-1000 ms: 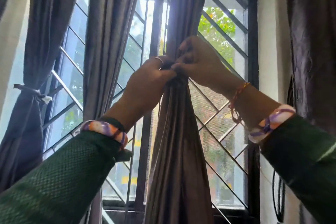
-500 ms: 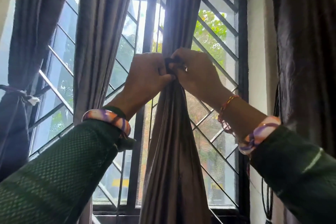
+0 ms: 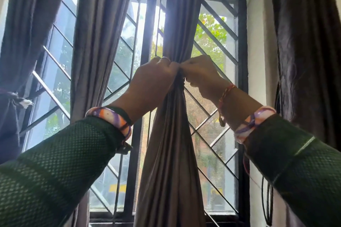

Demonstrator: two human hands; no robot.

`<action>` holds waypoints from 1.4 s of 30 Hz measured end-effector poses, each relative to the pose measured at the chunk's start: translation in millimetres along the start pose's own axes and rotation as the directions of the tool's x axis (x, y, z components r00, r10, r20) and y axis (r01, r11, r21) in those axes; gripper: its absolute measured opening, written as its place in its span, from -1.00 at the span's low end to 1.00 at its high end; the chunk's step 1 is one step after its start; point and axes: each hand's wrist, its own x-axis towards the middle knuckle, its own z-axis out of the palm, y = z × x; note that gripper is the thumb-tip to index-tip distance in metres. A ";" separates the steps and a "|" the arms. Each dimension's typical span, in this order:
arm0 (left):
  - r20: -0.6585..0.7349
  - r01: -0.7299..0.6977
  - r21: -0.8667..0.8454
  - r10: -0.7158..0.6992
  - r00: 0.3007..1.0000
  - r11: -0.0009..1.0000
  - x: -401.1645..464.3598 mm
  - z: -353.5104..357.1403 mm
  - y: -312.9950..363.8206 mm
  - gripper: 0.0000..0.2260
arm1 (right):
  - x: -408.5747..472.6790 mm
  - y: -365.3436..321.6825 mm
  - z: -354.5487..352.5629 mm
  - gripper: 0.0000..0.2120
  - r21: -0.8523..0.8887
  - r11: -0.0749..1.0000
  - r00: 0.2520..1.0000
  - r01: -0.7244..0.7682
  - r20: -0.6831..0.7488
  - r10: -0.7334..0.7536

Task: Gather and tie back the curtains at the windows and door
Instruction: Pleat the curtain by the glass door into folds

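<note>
A grey-brown middle curtain (image 3: 171, 162) hangs in front of the window, pinched into a narrow waist at mid height. My left hand (image 3: 151, 83) and my right hand (image 3: 201, 75) meet at that waist, both closed on the gathered cloth and on a dark tie (image 3: 181, 81) that is mostly hidden between the fingers. Below the hands the cloth fans out wide. A second curtain (image 3: 99, 42) hangs loose to the left. At the far left another curtain (image 3: 11, 72) is bound with a tie with a frayed white end (image 3: 24, 100).
A dark metal window frame with diagonal grille bars (image 3: 212, 108) stands behind the curtains. A darker curtain (image 3: 304, 51) hangs at the right past a white wall strip (image 3: 258, 61). Black cords (image 3: 267, 199) dangle by the wall at lower right.
My hands have shifted at the waist of the curtain, fingers now pinched knuckle to knuckle. The dark tie seen between them half a second ago is now mostly covered. The view has tilted slightly.
</note>
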 end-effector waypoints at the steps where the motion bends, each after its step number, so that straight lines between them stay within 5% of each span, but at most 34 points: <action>1: -0.004 -0.003 0.057 0.003 1.000 0.998 1.1 -1.6 0.3 -0.72 | -1.6 -2.4 -0.1 -0.64 0.075 0.997 1.000 -0.025 0.003 0.024; 6: 0.181 0.196 -0.092 -0.177 0.967 0.976 2.3 -8.1 -1.0 -0.82 | -15.9 -4.9 2.6 -0.88 0.334 0.925 0.984 -0.180 0.052 0.173; 11: 0.647 0.560 -0.397 -0.212 0.733 0.727 17.2 -19.2 -17.9 -0.85 | -44.3 5.7 11.6 -0.86 0.391 0.867 0.947 -0.308 0.215 0.239; 15: 0.769 0.702 -0.391 -0.209 0.604 0.595 21.7 -18.6 -23.0 -0.83 | -54.5 8.9 18.0 -0.77 0.423 0.890 0.985 -0.171 0.090 0.146; 19: 0.794 0.683 -0.372 -0.165 0.585 0.628 19.2 -13.0 -21.6 -0.84 | -59.2 18.6 25.9 -0.72 0.277 0.958 0.997 -0.073 0.015 0.071; 25: 0.811 0.680 -0.418 -0.090 0.578 0.603 19.6 -20.5 -25.5 -0.88 | -60.5 21.6 29.4 -0.58 0.337 0.941 0.999 -0.031 -0.005 0.035; 31: 0.780 0.785 -0.518 -0.188 0.597 0.340 10.1 -25.4 -21.4 -0.83 | -59.3 24.8 32.4 -0.66 0.102 0.981 0.977 0.165 -0.152 -0.148; 36: 0.769 0.803 -0.591 -0.246 0.590 0.075 -8.4 -17.2 -25.6 -0.88 | -51.8 28.3 26.4 -0.72 0.000 0.984 0.970 0.176 -0.169 -0.173; 40: 0.746 0.785 -0.617 -0.359 0.561 -0.054 -19.4 -11.0 -27.7 -0.93 | -44.1 24.5 20.5 -0.78 -0.057 0.991 0.984 0.120 -0.125 -0.127; 42: 0.712 0.783 -0.620 -0.446 0.542 -0.038 -21.7 -4.4 -27.4 -0.94 | -41.5 23.2 17.8 -0.77 -0.045 0.993 0.989 0.107 -0.096 -0.111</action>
